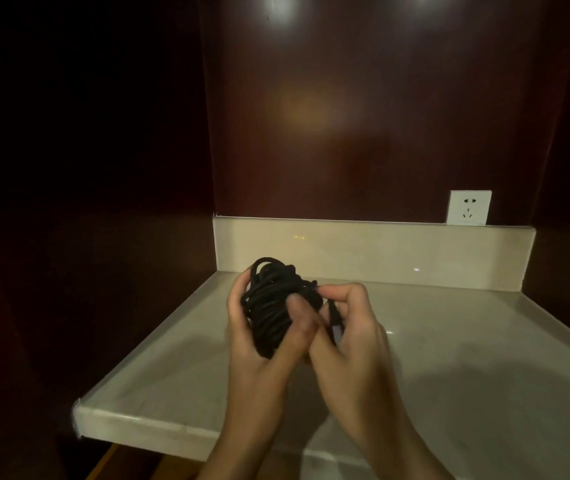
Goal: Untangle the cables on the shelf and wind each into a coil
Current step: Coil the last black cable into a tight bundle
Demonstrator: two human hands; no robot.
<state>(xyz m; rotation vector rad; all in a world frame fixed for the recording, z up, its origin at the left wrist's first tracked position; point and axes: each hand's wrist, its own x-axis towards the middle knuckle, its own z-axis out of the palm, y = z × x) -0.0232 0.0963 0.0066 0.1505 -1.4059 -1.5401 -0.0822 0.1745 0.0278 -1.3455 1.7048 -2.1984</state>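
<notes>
Two hands: left hand (262,327), right hand (349,327) hold one black cable bundle (273,306)

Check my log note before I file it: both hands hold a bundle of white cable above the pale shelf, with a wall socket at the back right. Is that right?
One detail is wrong: the cable bundle is black, not white. The head view shows the left hand and right hand gripping it above the pale shelf, with the wall socket at the back right.
</notes>
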